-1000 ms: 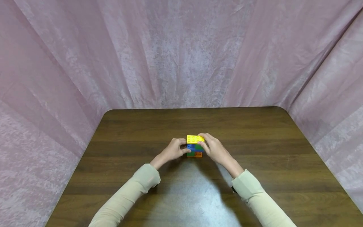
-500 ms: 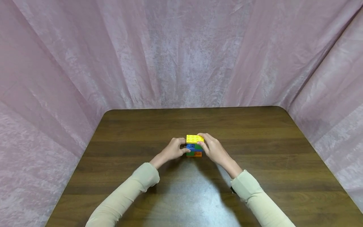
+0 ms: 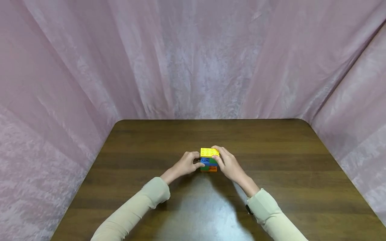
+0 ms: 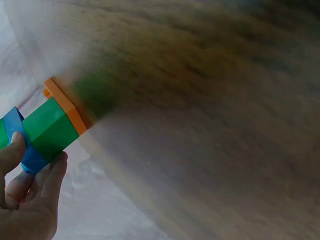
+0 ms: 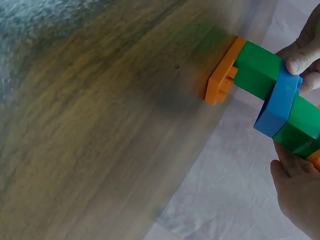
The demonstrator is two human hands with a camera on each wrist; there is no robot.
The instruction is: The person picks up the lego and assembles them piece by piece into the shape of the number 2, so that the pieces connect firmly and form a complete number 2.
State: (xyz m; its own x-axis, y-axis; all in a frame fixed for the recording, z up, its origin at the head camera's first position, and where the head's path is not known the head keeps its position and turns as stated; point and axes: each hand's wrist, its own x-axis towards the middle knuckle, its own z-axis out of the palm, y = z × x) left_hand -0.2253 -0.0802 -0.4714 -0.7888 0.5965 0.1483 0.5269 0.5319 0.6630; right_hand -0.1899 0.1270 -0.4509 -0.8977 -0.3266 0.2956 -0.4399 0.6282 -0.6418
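Note:
Toy building bricks stand stacked on the table in the head view. A flat orange brick (image 5: 220,75) forms the base, carrying a lower green brick (image 4: 52,127) at one end. Above it lies a flat blue brick (image 5: 280,102), then an upper green brick (image 5: 300,131) at the opposite end. A yellow brick (image 3: 207,152) tops the stack, studs up. My left hand (image 3: 185,164) pinches the blue brick from the left, thumb in front and fingers behind. On the right, my right hand (image 3: 230,166) holds the yellow brick's right end between thumb and fingers.
The brown wooden table (image 3: 144,137) has rounded far corners. Pink velvety curtains (image 3: 208,60) hang behind it and along both sides. In the right wrist view, a sliver of orange brick (image 5: 315,159) shows above the upper green brick.
The whole head view has shifted slightly, so table, hands and stack sit a little lower in it. Both hands keep the same hold on the bricks.

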